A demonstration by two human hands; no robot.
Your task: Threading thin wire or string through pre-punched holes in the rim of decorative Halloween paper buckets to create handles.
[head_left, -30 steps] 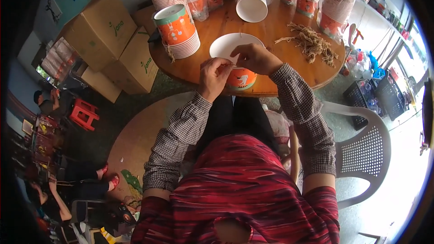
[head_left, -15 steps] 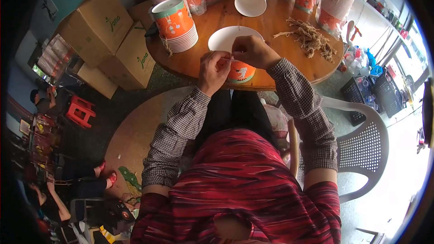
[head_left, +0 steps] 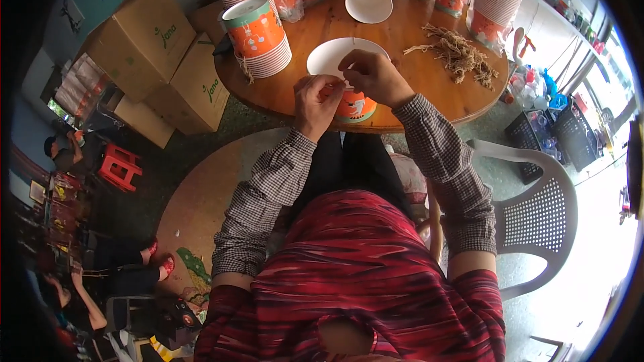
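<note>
A round orange paper tub (head_left: 355, 106) with a white inside and a green band at its foot stands at the near edge of the wooden table. My left hand (head_left: 314, 106) is closed at the tub's near rim, with thumb and fingertips pinched on it. Just right of it, over the tub's opening, my right hand (head_left: 381, 79) is bent with its fingertips pinched together. What lies between the right fingertips is too small to make out. A loose pile of twisted brown cords (head_left: 459, 53) rests on the table to the right.
At the table's left stands a stack of matching tubs (head_left: 258, 33). A white tub (head_left: 369, 5) lies on its side at the back, among wrapped tub stacks (head_left: 500, 1). Cardboard boxes (head_left: 144, 43) are at the left, a plastic chair (head_left: 537, 218) at the right. Other people sit far left.
My right hand has lifted slightly and shifted a little left over the tub's opening. My left hand stays at the near rim. The view has moved slightly.
</note>
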